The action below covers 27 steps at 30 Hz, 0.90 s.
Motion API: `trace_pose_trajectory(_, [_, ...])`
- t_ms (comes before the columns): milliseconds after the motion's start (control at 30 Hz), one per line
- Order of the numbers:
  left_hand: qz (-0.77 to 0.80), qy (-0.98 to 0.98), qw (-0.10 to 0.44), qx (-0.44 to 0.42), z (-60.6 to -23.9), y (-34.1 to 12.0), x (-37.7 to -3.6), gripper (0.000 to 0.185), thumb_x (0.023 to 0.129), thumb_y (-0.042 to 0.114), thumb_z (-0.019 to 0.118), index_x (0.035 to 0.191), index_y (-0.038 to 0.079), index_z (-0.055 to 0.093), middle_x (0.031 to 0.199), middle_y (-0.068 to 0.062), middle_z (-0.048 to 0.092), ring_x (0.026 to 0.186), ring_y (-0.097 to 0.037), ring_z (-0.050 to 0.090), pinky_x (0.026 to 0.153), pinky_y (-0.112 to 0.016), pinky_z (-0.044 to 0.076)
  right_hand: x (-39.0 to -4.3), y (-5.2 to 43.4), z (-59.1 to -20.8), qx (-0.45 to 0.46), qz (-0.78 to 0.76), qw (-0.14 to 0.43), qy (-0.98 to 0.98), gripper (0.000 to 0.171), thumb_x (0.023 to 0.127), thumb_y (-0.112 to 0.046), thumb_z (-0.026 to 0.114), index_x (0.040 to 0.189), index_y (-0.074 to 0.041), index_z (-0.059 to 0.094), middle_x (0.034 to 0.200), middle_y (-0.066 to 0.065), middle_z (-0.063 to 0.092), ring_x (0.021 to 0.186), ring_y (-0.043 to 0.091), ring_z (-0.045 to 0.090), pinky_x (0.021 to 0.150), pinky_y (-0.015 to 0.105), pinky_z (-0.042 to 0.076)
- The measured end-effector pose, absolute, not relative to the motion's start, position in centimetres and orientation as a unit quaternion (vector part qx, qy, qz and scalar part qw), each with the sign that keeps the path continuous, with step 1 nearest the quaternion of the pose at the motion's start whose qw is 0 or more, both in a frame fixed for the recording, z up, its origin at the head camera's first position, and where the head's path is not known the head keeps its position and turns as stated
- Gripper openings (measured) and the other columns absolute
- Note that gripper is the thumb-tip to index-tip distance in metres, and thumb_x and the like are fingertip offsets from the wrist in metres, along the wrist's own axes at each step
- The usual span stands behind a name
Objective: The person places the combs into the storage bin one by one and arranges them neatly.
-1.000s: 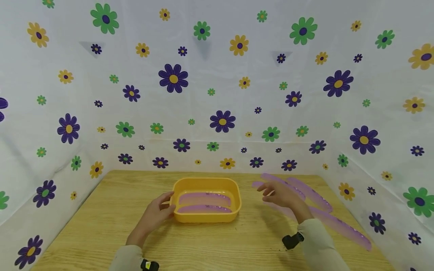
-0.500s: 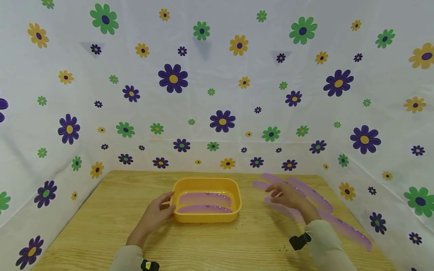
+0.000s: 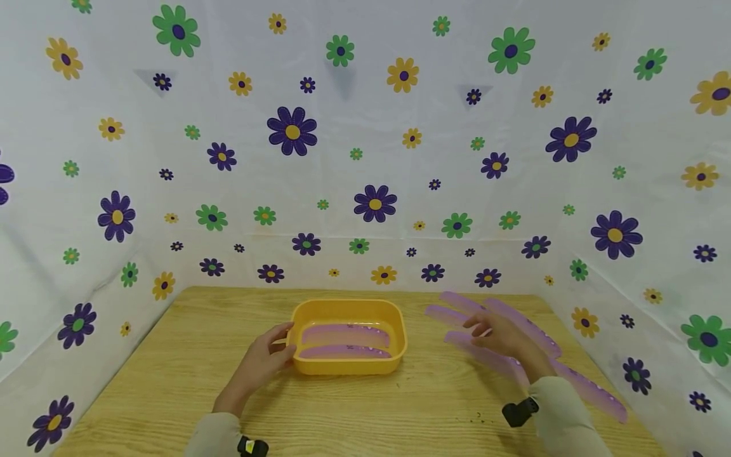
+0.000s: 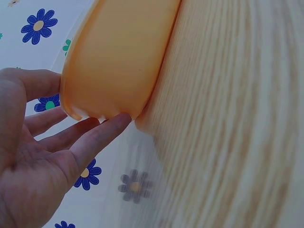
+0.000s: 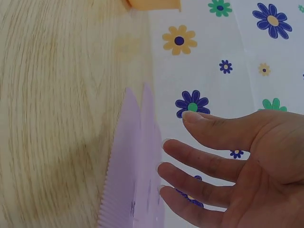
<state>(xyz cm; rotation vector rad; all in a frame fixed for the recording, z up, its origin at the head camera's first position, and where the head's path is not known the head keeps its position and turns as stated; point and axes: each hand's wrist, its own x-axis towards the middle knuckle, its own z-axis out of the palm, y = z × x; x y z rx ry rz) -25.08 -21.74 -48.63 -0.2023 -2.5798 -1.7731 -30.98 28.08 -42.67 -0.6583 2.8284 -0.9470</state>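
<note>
Right fingers point(image 5: 190, 154): spread and nearly straight, holding nothing, hovering just over the loose purple combs point(image 3: 514, 343); tips close to the comb backs, contact not clear from the wrist view.
Right hand point(image 3: 502, 336): palm down at about 3 o'clock of the tub, over the middle of the fanned combs.
Left fingers point(image 4: 90, 135): extended, resting against the tub's short wall, thumb up by the rim; steadying, not clasping.
Left hand point(image 3: 259, 365): at 9 o'clock of the yellow tub point(image 3: 400, 336).
Tub contents: two combs in the tub point(image 3: 345, 343) lying lengthwise, side by side; room left at the 12 o'clock wall.
Loose combs: several, overlapping, fanned from 2 to 4 o'clock of the tub on the wooden table point(image 3: 171, 381).
Advice, pick: best to single out the topmost comb, pinch at its smooth spine near mid-length, avoid the teeth.
Advice, lift: likely to drag neighbours; worth a slight sideways slide first.
Advice, brace: left fingers best kept pressed on the wall against tub skid.
</note>
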Motion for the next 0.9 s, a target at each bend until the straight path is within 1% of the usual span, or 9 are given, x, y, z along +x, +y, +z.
trace_pose_trajectory(267, [-0.57,-0.819,0.004,-0.066,-48.8,-21.7,-25.2,0.056,0.104,0.011,0.06,0.155,0.001,0.04,0.151,-0.029,0.048,0.128,-0.041,0.061,0.092,-0.035,0.063,-31.1,29.0,-43.3,-0.219,-0.31,0.022,0.925,0.023,0.092,0.01,0.065,0.115,0.011,0.066,0.109,0.032,0.07,0.099,0.045,0.07,0.086,0.054,0.062])
trace_pose_trajectory(467, [-0.568,-0.82,0.009,-0.065,-48.8,-21.6,-25.3,0.055,0.104,0.012,0.06,0.155,0.002,0.041,0.152,-0.029,0.048,0.129,-0.042,0.06,0.093,-0.036,0.063,-31.2,30.0,-44.0,-0.198,-0.3,0.017,0.933,0.022,0.093,0.006,0.066,0.115,0.007,0.068,0.107,0.028,0.072,0.1,0.042,0.069,0.087,0.054,0.061])
trace_pose_trajectory(633, [-0.566,-0.822,0.009,-0.06,-48.7,-21.6,-25.2,0.056,0.104,0.012,0.06,0.155,0.002,0.041,0.153,-0.028,0.048,0.129,-0.042,0.06,0.093,-0.036,0.063,-31.2,30.6,-44.2,-0.181,-0.296,0.022,0.938,0.024,0.092,0.003,0.067,0.116,0.007,0.068,0.106,0.027,0.072,0.099,0.04,0.069,0.085,0.053,0.061])
trace_pose_trajectory(900, [-0.565,-0.822,0.009,-0.067,-48.8,-21.7,-25.1,0.056,0.105,0.013,0.06,0.155,0.001,0.041,0.153,-0.028,0.047,0.13,-0.043,0.06,0.094,-0.037,0.063,-31.0,31.0,-44.2,-0.198,-0.298,0.02,0.934,0.023,0.091,0.005,0.068,0.114,0.01,0.068,0.105,0.028,0.072,0.097,0.042,0.069,0.082,0.051,0.063])
